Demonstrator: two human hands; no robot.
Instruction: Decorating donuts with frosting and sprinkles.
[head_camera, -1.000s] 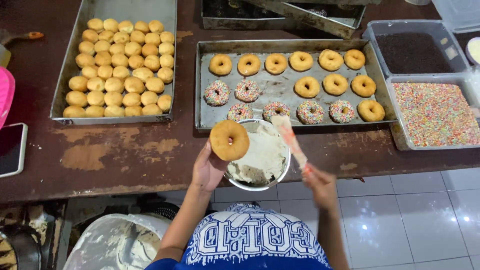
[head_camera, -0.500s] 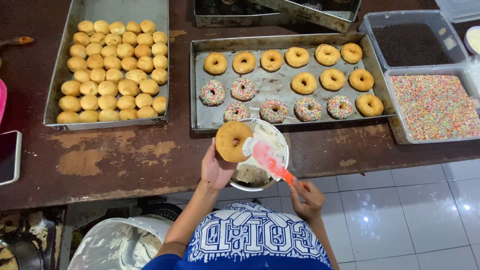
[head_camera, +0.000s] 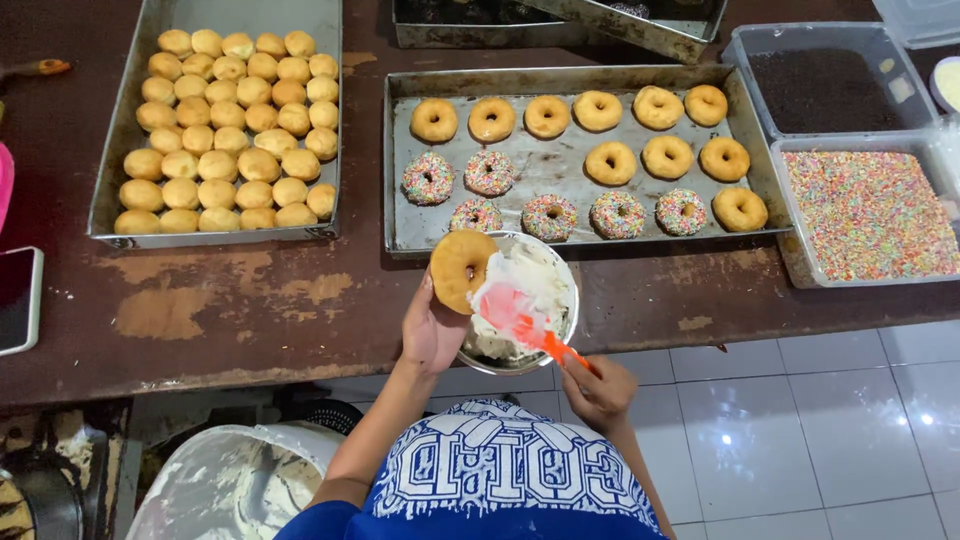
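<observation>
A small bakery workspace: trays of doughnuts, a tub of coloured sprinkles.

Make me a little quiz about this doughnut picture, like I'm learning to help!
1. True or false: the left hand holds a plain doughnut over the metal bowl.
2. What does the right hand hold?
A. a fork
B. an orange spatula
C. a cup
3. Fill in: the tub on the right is full of rainbow ____.

Key:
1. True.
2. B; its blade sits in the white cream.
3. Sprinkles, the same kind as on the six sprinkled doughnuts in the middle tray.
</observation>
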